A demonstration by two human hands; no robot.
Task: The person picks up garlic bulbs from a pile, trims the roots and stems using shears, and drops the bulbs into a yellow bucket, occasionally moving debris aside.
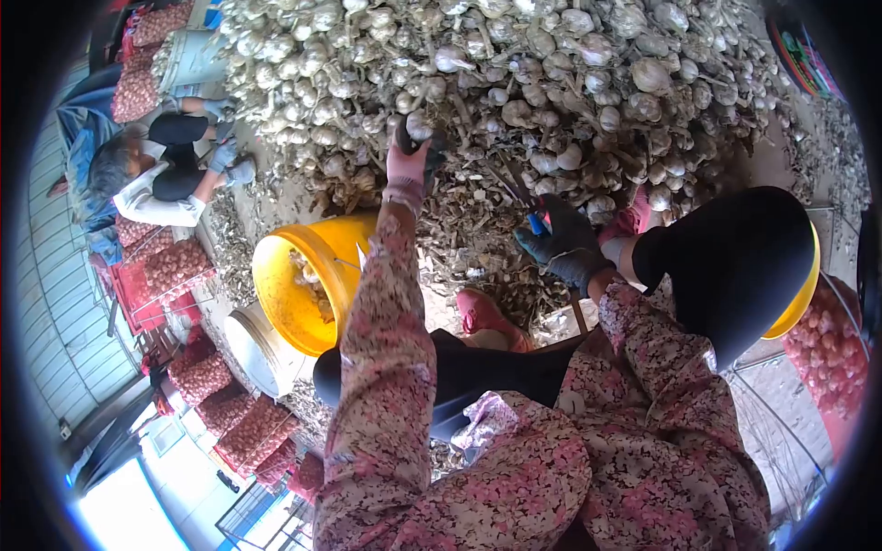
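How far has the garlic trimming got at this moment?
Done: a few bulbs lie in the yellow bucket, and cut stalks litter the ground. In hand: the left hand grips a garlic bulb at the pile while the right hand holds shears. Left: the large garlic pile.

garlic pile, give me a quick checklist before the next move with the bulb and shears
1. Left hand on a garlic bulb at the garlic pile: ok.
2. Fingers closed fully round the bulb: cannot tell.
3. Right hand holds the shears: ok.
4. Blades open: cannot tell.
5. Yellow bucket beside the left arm, mouth unblocked: ok.
6. Co-worker well away from the blades: ok.
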